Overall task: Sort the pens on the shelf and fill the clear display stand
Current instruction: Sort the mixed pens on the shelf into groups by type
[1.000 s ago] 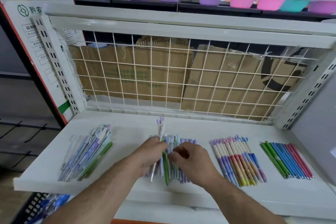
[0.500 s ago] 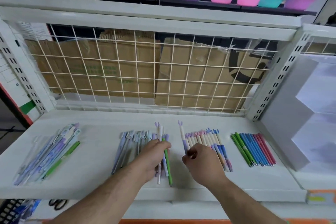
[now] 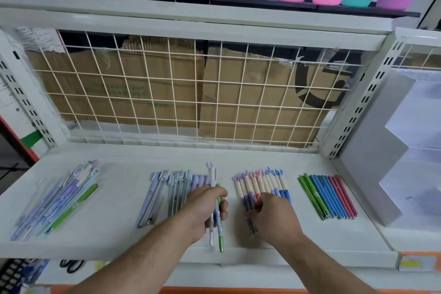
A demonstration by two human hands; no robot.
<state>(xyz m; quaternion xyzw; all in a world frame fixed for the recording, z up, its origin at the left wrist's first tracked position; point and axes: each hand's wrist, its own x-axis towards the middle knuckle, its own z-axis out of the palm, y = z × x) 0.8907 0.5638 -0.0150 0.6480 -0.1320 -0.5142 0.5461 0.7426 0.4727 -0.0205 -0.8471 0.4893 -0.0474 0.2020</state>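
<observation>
Left hand (image 3: 207,207) grips white pen (image 3: 211,234) and green pen (image 3: 220,237) over shelf (image 3: 114,229). Right hand (image 3: 274,217) touches cream pens (image 3: 260,184); can't tell if gripping.

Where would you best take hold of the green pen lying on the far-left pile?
I'd pinch the green pen mid-barrel, from above and from its right: it lies flat and slanted along the right edge of the pile, with bare shelf beside it.

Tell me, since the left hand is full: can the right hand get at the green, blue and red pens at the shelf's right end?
Probably yes. The right hand rests on the neighbouring cream-barrelled pens, and only bare shelf lies between it and the green, blue and red pens.
</observation>
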